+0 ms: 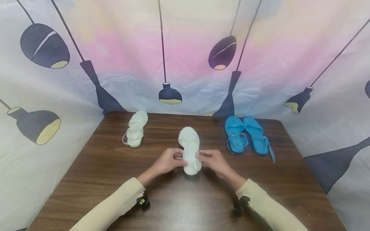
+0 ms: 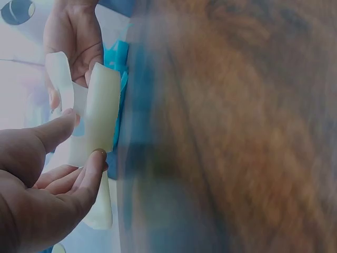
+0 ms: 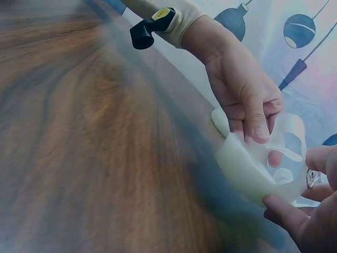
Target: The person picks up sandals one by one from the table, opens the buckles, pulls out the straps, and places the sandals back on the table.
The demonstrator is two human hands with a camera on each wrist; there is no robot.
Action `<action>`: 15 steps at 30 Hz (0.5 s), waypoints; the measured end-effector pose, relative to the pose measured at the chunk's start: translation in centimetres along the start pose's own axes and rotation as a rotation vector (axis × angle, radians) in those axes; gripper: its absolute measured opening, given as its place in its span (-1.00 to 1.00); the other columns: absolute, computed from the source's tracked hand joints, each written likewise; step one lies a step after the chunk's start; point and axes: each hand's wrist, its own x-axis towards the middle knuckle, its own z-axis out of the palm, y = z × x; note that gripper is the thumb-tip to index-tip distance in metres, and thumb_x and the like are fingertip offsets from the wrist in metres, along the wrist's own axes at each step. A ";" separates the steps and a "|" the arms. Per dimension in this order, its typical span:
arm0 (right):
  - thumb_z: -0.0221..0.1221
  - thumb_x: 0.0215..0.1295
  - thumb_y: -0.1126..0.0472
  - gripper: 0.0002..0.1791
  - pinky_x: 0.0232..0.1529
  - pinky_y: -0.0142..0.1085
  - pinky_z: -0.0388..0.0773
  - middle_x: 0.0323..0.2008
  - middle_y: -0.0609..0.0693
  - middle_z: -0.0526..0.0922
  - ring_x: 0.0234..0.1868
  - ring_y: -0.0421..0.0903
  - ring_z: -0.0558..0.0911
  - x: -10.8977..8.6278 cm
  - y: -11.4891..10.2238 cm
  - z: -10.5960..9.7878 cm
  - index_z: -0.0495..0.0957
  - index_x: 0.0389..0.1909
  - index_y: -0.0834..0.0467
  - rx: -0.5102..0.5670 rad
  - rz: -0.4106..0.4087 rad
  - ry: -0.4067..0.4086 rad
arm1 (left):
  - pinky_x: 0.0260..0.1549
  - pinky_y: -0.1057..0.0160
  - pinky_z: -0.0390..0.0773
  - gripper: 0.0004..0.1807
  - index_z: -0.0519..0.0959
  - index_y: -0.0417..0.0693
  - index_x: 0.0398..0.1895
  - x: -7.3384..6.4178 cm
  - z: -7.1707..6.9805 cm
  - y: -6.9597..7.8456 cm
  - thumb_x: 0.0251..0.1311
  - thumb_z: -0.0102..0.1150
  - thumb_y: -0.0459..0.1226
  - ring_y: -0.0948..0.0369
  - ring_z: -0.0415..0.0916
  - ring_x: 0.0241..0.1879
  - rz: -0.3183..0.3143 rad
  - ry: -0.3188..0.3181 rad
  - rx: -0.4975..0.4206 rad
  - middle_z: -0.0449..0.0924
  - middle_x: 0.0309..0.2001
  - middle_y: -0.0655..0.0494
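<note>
Both hands hold one white sandal above the middle of the table, its toe pointing away from me. My left hand grips the sandal's left side near the heel, thumb on top and fingers below. On the opposite side my right hand pinches it close to a small metal buckle. The left wrist view shows the sandal's heel end between the two hands. Its mate, a second white sandal, lies at the back left of the table with its strap looped out.
A pair of blue sandals, the left one and the right one, lies at the back right, a loose strap trailing off the right one. Behind the brown wooden table hangs a cloth printed with lamps.
</note>
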 end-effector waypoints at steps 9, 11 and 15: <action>0.36 0.35 0.18 -0.56 -0.05 -0.13 0.71 0.11 0.27 0.67 -0.02 0.05 0.75 2.7 -1.7 1.7 0.63 0.15 0.34 0.053 -0.042 -0.002 | -0.03 0.15 0.69 -0.54 0.56 -0.36 0.14 0.5 -2.6 -0.1 0.21 0.43 -0.34 -0.04 0.66 0.08 -0.026 0.078 -0.048 0.70 0.02 -0.21; 0.35 0.35 0.20 -0.56 -0.06 -0.15 0.71 0.11 0.29 0.66 -0.03 0.06 0.76 3.4 -1.9 2.2 0.62 0.14 0.38 0.074 -0.042 -0.004 | -0.03 0.17 0.69 -0.53 0.55 -0.36 0.15 0.6 -3.0 -0.3 0.22 0.43 -0.34 -0.03 0.66 0.08 -0.047 0.101 -0.060 0.70 0.02 -0.21; 0.32 0.37 0.27 -0.60 -0.07 -0.17 0.71 0.10 0.34 0.65 -0.04 0.08 0.76 4.8 -2.0 3.0 0.60 0.13 0.43 0.118 -0.056 -0.003 | -0.01 0.18 0.68 -0.51 0.53 -0.37 0.18 0.9 -3.8 -0.7 0.24 0.41 -0.33 -0.03 0.66 0.08 -0.066 0.156 -0.044 0.68 0.06 -0.22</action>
